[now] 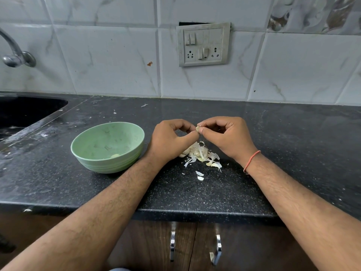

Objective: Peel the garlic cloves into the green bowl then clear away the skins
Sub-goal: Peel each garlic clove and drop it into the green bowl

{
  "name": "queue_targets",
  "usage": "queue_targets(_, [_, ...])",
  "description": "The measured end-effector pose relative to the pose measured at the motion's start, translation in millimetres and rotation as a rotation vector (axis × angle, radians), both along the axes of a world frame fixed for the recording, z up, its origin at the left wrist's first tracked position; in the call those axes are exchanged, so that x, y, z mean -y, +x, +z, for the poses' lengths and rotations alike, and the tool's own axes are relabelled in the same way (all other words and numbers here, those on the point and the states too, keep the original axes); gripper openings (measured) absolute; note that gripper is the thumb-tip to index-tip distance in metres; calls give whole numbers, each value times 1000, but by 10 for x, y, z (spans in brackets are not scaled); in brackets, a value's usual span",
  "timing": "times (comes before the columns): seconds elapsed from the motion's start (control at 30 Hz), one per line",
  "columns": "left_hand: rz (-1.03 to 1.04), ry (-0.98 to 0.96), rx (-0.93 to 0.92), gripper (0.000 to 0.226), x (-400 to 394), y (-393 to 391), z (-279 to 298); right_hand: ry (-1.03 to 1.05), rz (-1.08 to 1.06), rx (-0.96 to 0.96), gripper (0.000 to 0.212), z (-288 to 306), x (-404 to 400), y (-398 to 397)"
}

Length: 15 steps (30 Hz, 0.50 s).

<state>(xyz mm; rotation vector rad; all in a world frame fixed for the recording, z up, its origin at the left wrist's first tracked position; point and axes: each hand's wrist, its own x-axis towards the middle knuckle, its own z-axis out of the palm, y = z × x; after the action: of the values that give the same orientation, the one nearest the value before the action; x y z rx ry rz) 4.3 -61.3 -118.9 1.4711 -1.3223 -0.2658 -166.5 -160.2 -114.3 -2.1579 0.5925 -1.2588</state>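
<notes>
A small garlic clove [197, 129] is pinched between the fingertips of my left hand [169, 139] and my right hand [224, 134], held above the black counter. Below the hands lies a pile of garlic cloves and papery skins [201, 153], with two loose skin flakes [199, 175] nearer to me. The green bowl [107, 146] stands to the left of my left hand, and one peeled clove [115, 155] lies inside it near its front wall.
A black sink [25, 112] is set into the counter at far left, with a tap [15, 53] above it. A switch and socket panel [203, 44] sits on the tiled wall. The counter's front edge [175, 212] runs above cupboard doors with metal handles.
</notes>
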Motion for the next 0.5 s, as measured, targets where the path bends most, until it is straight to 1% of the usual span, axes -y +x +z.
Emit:
queue_targets(0.13, [2, -4, -22, 5, 14, 5, -8, 31, 17, 12, 7, -10, 20, 3])
queue_targets(0.23, [35, -1, -61, 18, 52, 7, -10, 112, 41, 58, 6, -8, 48, 1])
queue_targets(0.33, [6, -38, -159, 28, 42, 10, 9, 225, 84, 107, 8, -4, 66, 1])
queue_targets(0.43, [-4, -37, -151, 48, 21, 12, 10, 292, 120, 125, 11, -3, 70, 2])
queue_targets(0.47, [1, -43, -139, 50, 21, 6, 9, 307, 131, 130, 12, -3, 73, 3])
queue_targets(0.5, [5, -59, -132, 44, 30, 6, 1, 320, 138, 135, 13, -4, 78, 4])
